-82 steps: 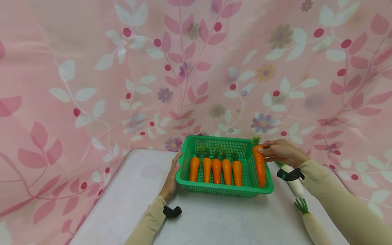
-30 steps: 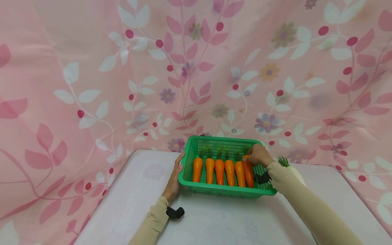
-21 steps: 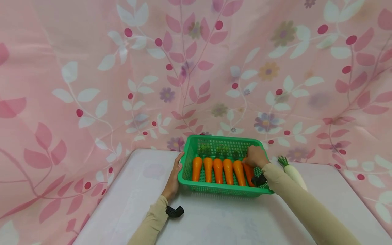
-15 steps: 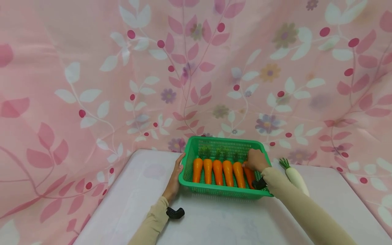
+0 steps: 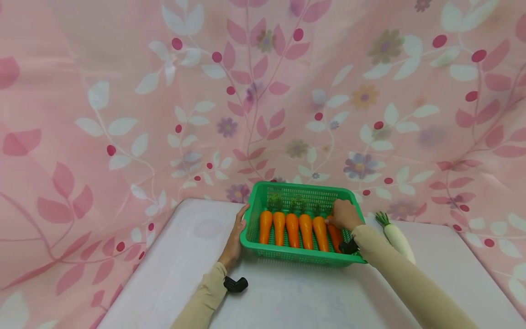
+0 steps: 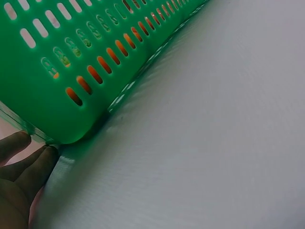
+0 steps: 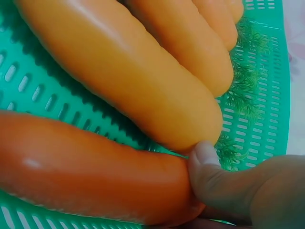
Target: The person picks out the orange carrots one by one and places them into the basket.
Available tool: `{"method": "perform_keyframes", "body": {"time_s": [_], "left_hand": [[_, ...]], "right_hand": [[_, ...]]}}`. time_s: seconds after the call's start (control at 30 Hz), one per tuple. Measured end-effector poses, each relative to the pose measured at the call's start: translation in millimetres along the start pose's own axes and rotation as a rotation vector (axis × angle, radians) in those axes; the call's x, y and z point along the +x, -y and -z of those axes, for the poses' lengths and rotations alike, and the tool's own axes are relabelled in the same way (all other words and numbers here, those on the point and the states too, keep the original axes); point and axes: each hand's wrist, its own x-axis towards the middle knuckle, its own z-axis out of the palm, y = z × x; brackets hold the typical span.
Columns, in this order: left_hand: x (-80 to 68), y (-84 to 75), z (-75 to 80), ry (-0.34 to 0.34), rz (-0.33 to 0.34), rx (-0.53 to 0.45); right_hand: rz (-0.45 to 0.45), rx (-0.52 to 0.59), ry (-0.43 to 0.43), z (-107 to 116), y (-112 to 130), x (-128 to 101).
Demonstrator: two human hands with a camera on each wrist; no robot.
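While left hand [image 5: 234,237] rests flat-fingered against green basket [image 5: 302,192], right hand [image 5: 344,214] pinches sixth carrot [image 5: 335,236]; no labels readable.

The right hand [image 7: 243,191] sits low in the view, its thumb [image 7: 206,164] pressed against the blunt top end of a darker, reddish-orange plastic carrot [image 7: 86,181] — whether other fingers curl round it cannot be told. Just above the thumb lies a paler orange plastic carrot [image 7: 128,76], touching the darker one, with more orange carrots [image 7: 209,43] beyond. Under them is the green slotted plastic basket [image 7: 267,95]; frilly green carrot tops [image 7: 243,81] spread past the thumb.
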Motion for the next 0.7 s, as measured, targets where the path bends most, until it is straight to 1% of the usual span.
{"method": "perform_keyframes", "body": {"time_s": [0.1, 0.2, 0.37, 0.43, 0.53, 0.6, 0.7], "left_hand": [[0.1, -0.6, -0.2, 0.000, 0.001, 0.003], [-1.2, -5.5, 0.4, 0.009, 0.007, -0.001], [-5.8, -31.6, 2.7, 0.042, 0.011, -0.017], [-6.9, -39.6, 3.4, 0.052, 0.011, -0.011], [-7.0, -38.7, 3.0, 0.052, 0.012, -0.023], [-6.3, -30.9, 1.7, 0.047, 0.014, -0.026], [-4.6, -15.6, -0.5, 0.022, 0.015, -0.004]], "right_hand": [[0.003, 0.003, -0.011, -0.6, -1.6, 0.3], [0.011, -0.003, -0.020, -1.9, -2.7, 0.5], [0.016, -0.021, -0.024, -2.2, -0.9, 0.5], [0.019, -0.028, -0.033, -1.9, 0.1, -0.3], [0.033, -0.031, -0.035, -1.9, 0.4, -3.5], [0.036, -0.036, -0.033, -2.1, -0.1, -5.7], [0.056, -0.042, -0.045, -2.5, -0.8, -7.8]]}}
